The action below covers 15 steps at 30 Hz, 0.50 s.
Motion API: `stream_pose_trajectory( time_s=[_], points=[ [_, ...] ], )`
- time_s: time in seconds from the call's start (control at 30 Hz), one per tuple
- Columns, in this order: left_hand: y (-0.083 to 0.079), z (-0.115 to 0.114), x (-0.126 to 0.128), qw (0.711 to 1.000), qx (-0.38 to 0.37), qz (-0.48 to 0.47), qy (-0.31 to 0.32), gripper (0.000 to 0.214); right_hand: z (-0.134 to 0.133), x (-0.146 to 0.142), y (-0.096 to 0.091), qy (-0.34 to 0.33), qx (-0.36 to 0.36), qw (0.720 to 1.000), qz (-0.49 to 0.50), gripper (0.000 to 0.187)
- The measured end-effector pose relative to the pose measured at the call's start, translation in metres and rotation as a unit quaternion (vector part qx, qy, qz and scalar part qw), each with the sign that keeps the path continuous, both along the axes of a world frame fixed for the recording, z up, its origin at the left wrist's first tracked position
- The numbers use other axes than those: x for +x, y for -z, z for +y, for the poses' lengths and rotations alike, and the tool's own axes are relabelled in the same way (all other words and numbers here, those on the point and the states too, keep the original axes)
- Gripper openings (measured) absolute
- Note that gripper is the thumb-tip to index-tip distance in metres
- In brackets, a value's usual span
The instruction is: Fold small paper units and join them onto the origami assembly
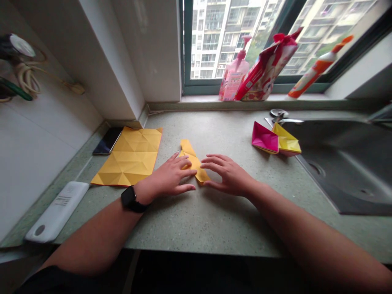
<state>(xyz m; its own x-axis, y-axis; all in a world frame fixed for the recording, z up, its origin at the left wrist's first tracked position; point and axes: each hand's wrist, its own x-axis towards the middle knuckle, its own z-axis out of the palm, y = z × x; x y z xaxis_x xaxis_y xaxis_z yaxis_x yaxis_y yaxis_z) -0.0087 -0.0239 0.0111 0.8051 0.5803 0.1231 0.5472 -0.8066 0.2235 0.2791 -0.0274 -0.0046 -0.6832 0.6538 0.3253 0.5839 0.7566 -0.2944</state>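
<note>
A folded strip of yellow-orange paper lies at a slant on the speckled countertop, between my two hands. My left hand, with a black watch at the wrist, rests on its left side with fingers spread; they cover part of the paper. At its right edge is my right hand, fingers apart and curved, the tips at or just beside the paper. Left of them lies a larger creased yellow-orange sheet, spread out with triangular fold lines.
A dark phone lies by the creased sheet, and a white power bank at the left. Magenta and yellow folded paper boats stand beside the sink. A pink pump bottle, red bag and orange-white bottle line the windowsill.
</note>
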Motion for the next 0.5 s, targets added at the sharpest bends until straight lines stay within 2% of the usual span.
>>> stream_pose_trajectory(
  time_s=[0.2, 0.5],
  points=[
    [0.004, -0.006, 0.004, 1.0, -0.013, -0.013, -0.006, 0.049, 0.008, 0.001, 0.001, -0.015, -0.033, 0.999, -0.004, 0.008],
    [0.005, -0.008, 0.007, 0.998, -0.049, -0.033, 0.014, 0.05, 0.013, 0.009, 0.004, 0.017, -0.036, 0.999, -0.007, 0.01]
  ],
)
